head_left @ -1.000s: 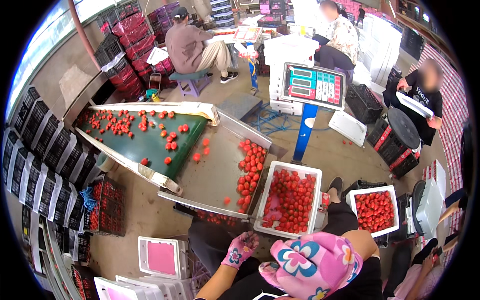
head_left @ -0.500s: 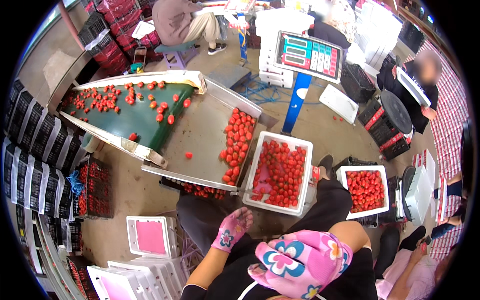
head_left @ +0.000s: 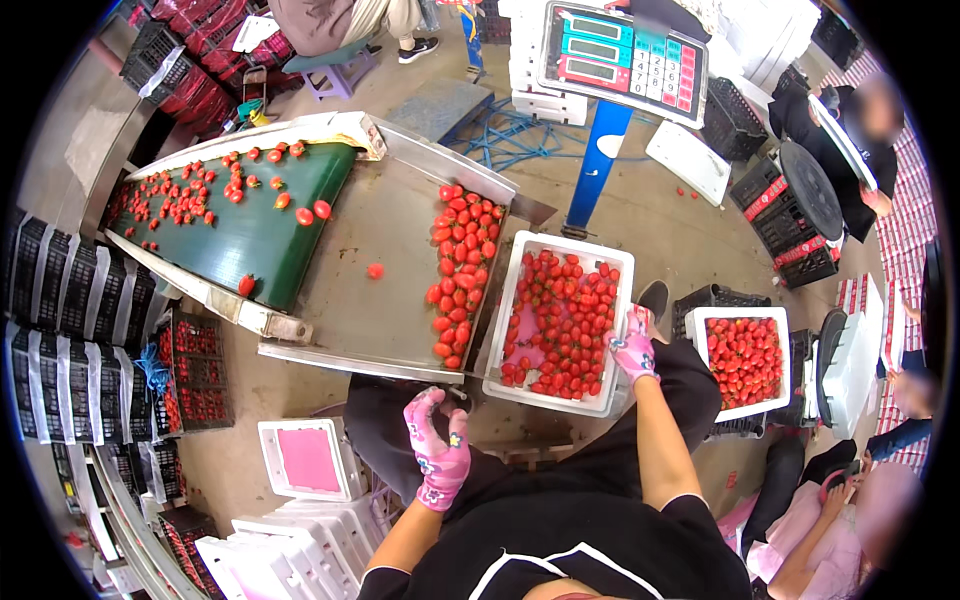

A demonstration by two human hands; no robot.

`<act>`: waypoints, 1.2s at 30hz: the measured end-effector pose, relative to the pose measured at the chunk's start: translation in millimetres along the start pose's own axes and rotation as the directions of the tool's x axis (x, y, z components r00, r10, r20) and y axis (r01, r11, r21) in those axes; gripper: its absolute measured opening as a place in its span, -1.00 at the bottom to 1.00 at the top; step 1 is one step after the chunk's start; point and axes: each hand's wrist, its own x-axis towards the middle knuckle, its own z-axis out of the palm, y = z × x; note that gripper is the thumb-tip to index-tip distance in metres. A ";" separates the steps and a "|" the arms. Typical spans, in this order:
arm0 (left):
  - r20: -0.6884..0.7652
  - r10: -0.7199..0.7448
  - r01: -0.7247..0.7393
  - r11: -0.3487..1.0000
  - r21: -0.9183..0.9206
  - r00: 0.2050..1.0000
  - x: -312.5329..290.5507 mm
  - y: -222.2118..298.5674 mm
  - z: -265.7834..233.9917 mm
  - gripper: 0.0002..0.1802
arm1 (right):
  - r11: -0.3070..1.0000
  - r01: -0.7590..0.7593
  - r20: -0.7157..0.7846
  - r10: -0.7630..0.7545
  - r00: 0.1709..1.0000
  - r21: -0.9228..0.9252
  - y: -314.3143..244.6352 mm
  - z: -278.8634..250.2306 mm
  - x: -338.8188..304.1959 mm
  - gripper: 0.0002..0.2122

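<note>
A white box (head_left: 489, 372) holds red cherry tomatoes (head_left: 570, 330) on a pink liner, part of which shows at the left. My right hand (head_left: 634, 358), in a pink floral glove, is at the box's right rim; its thumb side lies over the edge and the fingers look closed on it. Beside those fingers is a small red-and-white piece (head_left: 641, 318). My left hand (head_left: 437, 450), gloved alike, is raised over my left thigh near the metal tray's front edge. Its fingers are loosely bent and apart, with nothing visible in them.
A metal tray (head_left: 380, 225) with tomatoes along its right side adjoins a green conveyor belt (head_left: 290, 255). A scale display (head_left: 622, 60) on a blue post stands behind the box. Another full white box (head_left: 697, 350) is at right, stacked white boxes (head_left: 300, 540) at lower left. Several people sit around.
My right hand has gone from close to my chest out to the box's right rim. My left hand has moved slightly left, its fingers more bent. The view has shifted a little.
</note>
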 end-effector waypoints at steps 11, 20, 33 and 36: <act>0.299 0.046 -0.125 0.960 0.250 0.953 15.9 -1.5 16.0 -0.64 | 0.916 -0.340 0.249 0.286 0.925 0.213 30.4 36.6 12.3 -0.56; 0.337 0.043 -0.135 0.957 0.255 0.941 14.5 -1.4 20.1 -0.61 | 0.209 -0.360 0.319 0.207 0.925 0.909 53.1 70.1 11.6 -0.64; 0.790 0.165 -0.486 0.854 0.184 0.590 1.3 11.7 58.1 -0.80 | -0.102 -0.404 0.397 -0.087 0.914 0.909 46.8 101.7 28.0 -0.55; 0.856 0.003 -0.518 0.798 0.310 0.517 -22.2 -17.1 71.7 -0.72 | -0.142 -0.443 0.432 -0.098 0.896 0.885 37.1 96.1 31.4 -0.53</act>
